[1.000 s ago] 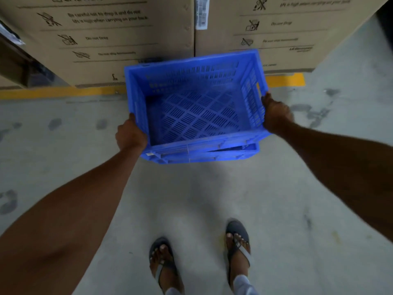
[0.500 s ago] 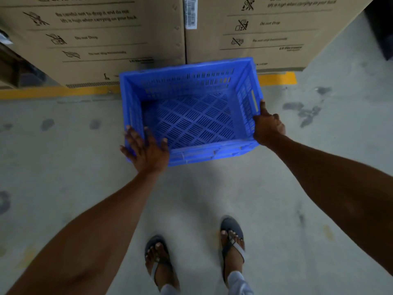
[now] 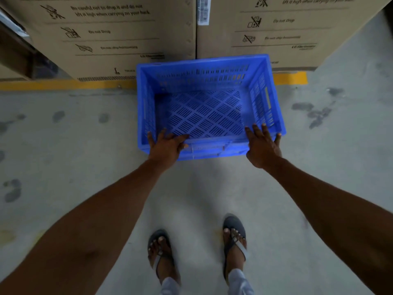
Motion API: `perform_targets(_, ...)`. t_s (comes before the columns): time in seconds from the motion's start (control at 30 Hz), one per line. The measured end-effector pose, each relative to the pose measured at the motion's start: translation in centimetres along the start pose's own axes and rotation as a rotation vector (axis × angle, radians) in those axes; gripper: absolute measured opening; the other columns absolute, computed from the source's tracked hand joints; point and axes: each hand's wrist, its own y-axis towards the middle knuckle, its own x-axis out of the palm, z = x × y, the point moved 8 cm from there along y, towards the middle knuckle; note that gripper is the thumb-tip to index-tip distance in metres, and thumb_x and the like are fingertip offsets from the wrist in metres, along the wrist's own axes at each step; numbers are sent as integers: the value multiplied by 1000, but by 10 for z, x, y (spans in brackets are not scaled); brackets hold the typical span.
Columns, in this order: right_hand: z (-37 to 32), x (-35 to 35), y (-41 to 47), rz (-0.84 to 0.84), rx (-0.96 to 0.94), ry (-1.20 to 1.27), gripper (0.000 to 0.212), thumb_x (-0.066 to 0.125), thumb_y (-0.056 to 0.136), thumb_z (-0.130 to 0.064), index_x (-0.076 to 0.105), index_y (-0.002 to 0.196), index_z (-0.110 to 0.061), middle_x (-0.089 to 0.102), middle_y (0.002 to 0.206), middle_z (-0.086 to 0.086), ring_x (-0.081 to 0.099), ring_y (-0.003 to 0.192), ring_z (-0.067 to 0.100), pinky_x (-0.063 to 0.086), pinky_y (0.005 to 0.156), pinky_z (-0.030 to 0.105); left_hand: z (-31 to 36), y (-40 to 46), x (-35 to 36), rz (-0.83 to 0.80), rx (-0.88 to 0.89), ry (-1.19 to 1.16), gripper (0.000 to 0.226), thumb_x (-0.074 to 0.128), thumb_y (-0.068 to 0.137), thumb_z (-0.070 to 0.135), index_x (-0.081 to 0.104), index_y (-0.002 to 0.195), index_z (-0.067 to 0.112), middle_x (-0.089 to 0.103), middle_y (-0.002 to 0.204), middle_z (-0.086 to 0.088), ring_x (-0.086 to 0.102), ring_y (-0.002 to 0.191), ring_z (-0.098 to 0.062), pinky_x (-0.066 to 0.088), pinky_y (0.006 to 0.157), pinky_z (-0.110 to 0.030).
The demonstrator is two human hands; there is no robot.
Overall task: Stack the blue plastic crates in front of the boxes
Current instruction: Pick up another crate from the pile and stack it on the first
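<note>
Crate (image 3: 204, 111): stiff, probably light (perforated plastic); left hand (image 3: 167, 146) and right hand (image 3: 262, 145) press its near rim, fingers spread; side slots suit lifting

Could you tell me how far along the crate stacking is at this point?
Done: the top blue crate sits nested on a lower crate, right in front of the cardboard boxes. In hand: the left hand and right hand press its near rim with straight fingers. Left: letting go; no other crates show.

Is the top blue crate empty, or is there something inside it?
Empty. The blue crate stands open side up, and its slotted bottom shows bare from wall to wall.
</note>
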Motion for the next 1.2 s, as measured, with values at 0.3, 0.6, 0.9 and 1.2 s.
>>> perform_targets(0.3,-12,25,-8,21,-12,-21,105,62,88,-35,-15,158,-28,-20,167,8,-17,153,32,-14,114,65,-15,-10,1,-74,-39,112,63,39,103,55,13,160,43,30,163,-9,16,154,-35,4,116,-73)
perform_targets(0.6,2,12,-1,-87,-7,-135,118,63,78,-33,-28,153,-29,-38,159,10,-32,148,33,-6,116,70,-53,-49,0,-23,-77,170,106,65,83,28,-4,163,18,-5,170,-14,-3,158,-31,5,117,-70)
perform_targets(0.9,4,1,14,-170,39,-162,122,66,80,-45,-32,152,-27,-45,155,12,-37,145,34,-8,115,70,-50,-27,-20,-197,0,76,122,70,81,20,-26,156,24,-26,167,-10,-19,155,-31,7,122,-63)
perform_targets(1.2,-19,13,-16,-37,31,-65,130,73,68,-41,-16,158,-16,-29,163,13,-22,152,35,0,119,67,-35,-63,-21,64,29,163,114,69,67,18,8,163,13,6,171,-11,8,158,-27,21,117,-65)
